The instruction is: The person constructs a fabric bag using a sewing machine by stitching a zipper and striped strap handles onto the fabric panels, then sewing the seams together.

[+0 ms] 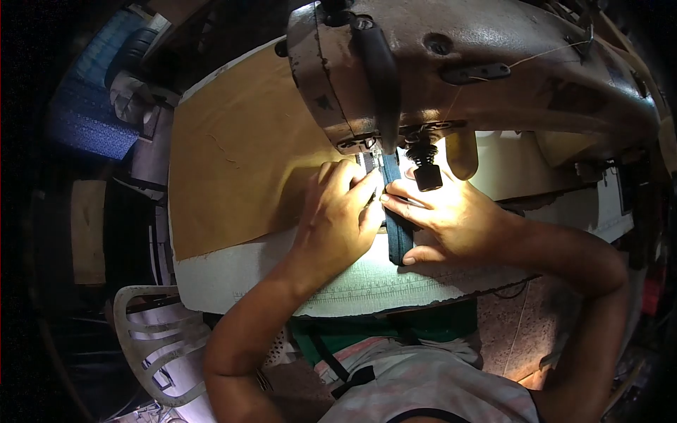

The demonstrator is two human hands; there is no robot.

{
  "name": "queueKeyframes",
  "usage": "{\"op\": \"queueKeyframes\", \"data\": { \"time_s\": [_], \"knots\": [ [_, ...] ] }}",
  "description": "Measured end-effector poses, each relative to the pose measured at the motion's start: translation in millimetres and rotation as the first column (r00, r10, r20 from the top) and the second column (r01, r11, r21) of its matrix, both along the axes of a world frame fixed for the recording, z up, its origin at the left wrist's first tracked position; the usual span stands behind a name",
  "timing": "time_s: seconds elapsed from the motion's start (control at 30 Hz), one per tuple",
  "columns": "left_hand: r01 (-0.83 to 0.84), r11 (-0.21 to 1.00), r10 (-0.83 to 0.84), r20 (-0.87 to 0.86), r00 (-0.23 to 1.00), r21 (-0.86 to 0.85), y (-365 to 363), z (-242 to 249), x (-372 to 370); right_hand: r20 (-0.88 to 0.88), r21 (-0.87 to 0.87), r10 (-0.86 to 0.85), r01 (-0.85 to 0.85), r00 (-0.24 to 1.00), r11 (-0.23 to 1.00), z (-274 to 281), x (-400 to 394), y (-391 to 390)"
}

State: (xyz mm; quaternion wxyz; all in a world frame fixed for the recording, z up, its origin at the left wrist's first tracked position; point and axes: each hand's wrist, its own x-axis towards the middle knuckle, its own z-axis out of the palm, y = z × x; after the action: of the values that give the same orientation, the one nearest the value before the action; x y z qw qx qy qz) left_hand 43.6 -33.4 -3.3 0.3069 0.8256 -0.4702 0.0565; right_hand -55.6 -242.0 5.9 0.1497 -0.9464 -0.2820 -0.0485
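Under the head of a sewing machine [458, 70] lies a dark blue zipper [399, 243], its loose end pointing toward me. A wide piece of tan fabric [233, 162] spreads to the left of the needle area. My left hand [335, 208] is closed at the fabric's right edge, fingers bent and pressed down beside the presser foot [377, 156]. My right hand [448, 215] holds the zipper from the right, fingertips on its tape and thumb against its lower end. Glare hides part of the right fingers, and the exact stitching point cannot be made out.
The pale tabletop [338, 285] carries printed ruler marks along its front edge. A white plastic chair [151, 345] stands at the lower left. Blue cloth [92, 127] lies at the far left. Thread [550, 53] runs along the machine's arm.
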Motion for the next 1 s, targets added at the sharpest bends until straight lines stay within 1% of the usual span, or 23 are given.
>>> {"op": "queueKeyframes", "data": {
  "time_s": [0.07,0.1,0.17,0.2,0.27,0.33,0.57,0.63,0.77,0.83,0.97,1.0],
  "knots": [
    [0.053,0.999,-0.053,0.008,0.999,0.010,1,1,1,-0.014,-0.002,0.003,-0.003,1.000,1.000,2,0,0],
    [0.051,0.999,-0.051,0.009,0.999,0.007,2,-2,2,-0.039,0.017,0.000,0.000,0.999,1.000,3,0,0],
    [0.087,0.995,-0.081,0.100,0.992,-0.057,4,-11,5,-0.060,0.034,-0.002,0.004,0.998,0.999,4,1,-1],
    [0.087,0.994,-0.081,0.101,0.992,-0.059,5,-13,6,-0.048,0.031,0.003,-0.002,0.999,1.000,4,1,-1],
    [0.089,0.996,-0.086,0.116,0.989,-0.016,7,-15,7,-0.037,0.030,0.008,-0.007,0.999,1.000,3,1,-1],
    [0.095,0.996,-0.093,0.119,0.988,-0.004,7,-9,5,0.009,0.041,0.011,-0.011,1.000,0.999,1,1,-1],
    [0.080,0.994,-0.093,0.200,0.975,0.071,6,-3,-1,-0.032,0.011,0.022,-0.022,0.999,1.000,5,1,-3],
    [0.077,0.994,-0.091,0.203,0.975,0.076,6,-3,-1,-0.037,0.040,0.023,-0.022,0.999,0.999,4,1,-4],
    [0.080,0.993,-0.095,0.187,0.978,0.087,5,-5,0,-0.030,0.018,0.026,-0.025,0.999,1.000,6,3,-5],
    [0.073,0.994,-0.088,0.203,0.975,0.081,5,-6,2,-0.139,0.001,-0.006,0.007,0.990,1.000,7,3,-6],
    [0.052,0.995,-0.068,0.207,0.976,0.079,2,-4,4,-0.196,-0.056,-0.049,0.039,0.979,0.998,9,5,-5],
    [0.050,0.996,-0.065,0.211,0.975,0.077,2,-4,5,-0.161,-0.057,-0.035,0.026,0.986,0.998,9,6,-5]
  ]
}}
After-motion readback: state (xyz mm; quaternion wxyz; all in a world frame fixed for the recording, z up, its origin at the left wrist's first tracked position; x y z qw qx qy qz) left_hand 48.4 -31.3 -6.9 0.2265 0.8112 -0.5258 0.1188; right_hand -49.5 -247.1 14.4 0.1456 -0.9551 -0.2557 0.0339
